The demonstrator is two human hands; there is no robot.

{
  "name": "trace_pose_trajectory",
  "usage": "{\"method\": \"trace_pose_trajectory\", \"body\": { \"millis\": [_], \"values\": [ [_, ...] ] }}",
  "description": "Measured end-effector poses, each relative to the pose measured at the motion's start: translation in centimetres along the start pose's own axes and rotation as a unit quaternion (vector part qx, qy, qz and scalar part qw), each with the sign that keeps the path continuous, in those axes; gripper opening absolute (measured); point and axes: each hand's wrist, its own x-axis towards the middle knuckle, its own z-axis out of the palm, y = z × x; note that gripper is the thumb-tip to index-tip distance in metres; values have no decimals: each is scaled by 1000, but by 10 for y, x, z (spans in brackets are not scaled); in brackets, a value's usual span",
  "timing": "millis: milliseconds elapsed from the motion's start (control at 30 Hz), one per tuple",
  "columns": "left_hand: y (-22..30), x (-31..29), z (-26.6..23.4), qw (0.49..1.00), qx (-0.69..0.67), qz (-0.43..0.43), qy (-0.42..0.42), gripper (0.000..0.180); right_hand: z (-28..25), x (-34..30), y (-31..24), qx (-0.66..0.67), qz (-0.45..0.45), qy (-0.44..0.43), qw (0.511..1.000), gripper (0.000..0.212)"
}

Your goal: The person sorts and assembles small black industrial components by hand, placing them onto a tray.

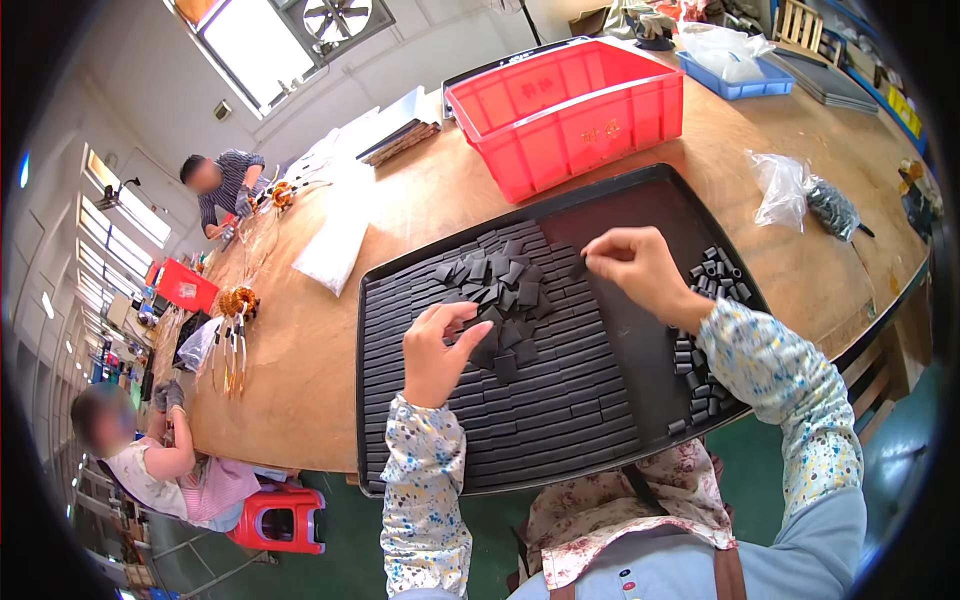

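Note:
A large black tray point(650, 212) lies before me, its left and middle part lined with rows of narrow black strips point(560, 395). On those rows rests a loose pile of flat black square pieces point(505, 285). My left hand point(438, 352) is at the pile's near left side, thumb and forefinger apart, with nothing visible between them. Past the right end of the rows, my right hand point(640, 268) is closed in a pinch; a small dark piece shows at its fingertips, its exact shape unclear. Short black tubes point(705, 375) lie loose along the tray's right side.
Behind the tray stands a red crate point(580, 130), with a blue bin point(735, 80) beyond it. Clear plastic bags point(780, 190) lie on the right. Leftward are a white sheet point(333, 245) and copper coils with wires point(238, 302). Two people sit along the table's left side.

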Motion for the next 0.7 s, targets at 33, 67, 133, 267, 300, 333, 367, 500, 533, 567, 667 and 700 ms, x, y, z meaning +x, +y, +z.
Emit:
{"method": "trace_pose_trajectory", "body": {
  "millis": [33,67,133,267,300,333,367,500,533,567,667,700],
  "values": [
    [-8,-2,-3,999,47,-15,0,26,-3,14,8,-55,14,24,998,10],
    [-17,-5,-3,999,39,-26,-22,28,1,28,13,-38,69,37,996,12],
    [-9,-6,6,998,24,-8,-49,30,9,51,19,-104,82,100,986,12],
    [3,-10,23,997,-21,30,-75,32,24,80,44,-237,110,135,956,14],
    [4,-11,24,996,-28,26,-79,31,27,82,47,-236,108,137,956,14],
    [5,-11,25,996,-27,29,-79,31,29,82,51,-256,123,95,954,14],
    [6,-10,26,996,-34,43,-67,32,30,83,54,-276,137,53,950,15],
    [7,-9,23,995,5,57,-81,36,21,88,63,-287,23,-58,956,19],
    [6,-10,24,995,0,57,-83,36,19,86,63,-278,-6,-48,959,23],
    [6,-10,25,994,8,61,-88,35,13,83,63,-282,-2,-47,958,23],
    [3,-13,21,995,2,53,-83,31,-8,68,23,-333,-116,-143,925,20],
    [4,-14,18,996,-7,44,-77,29,-18,58,2,-310,-80,-226,920,18]
  ]
}}
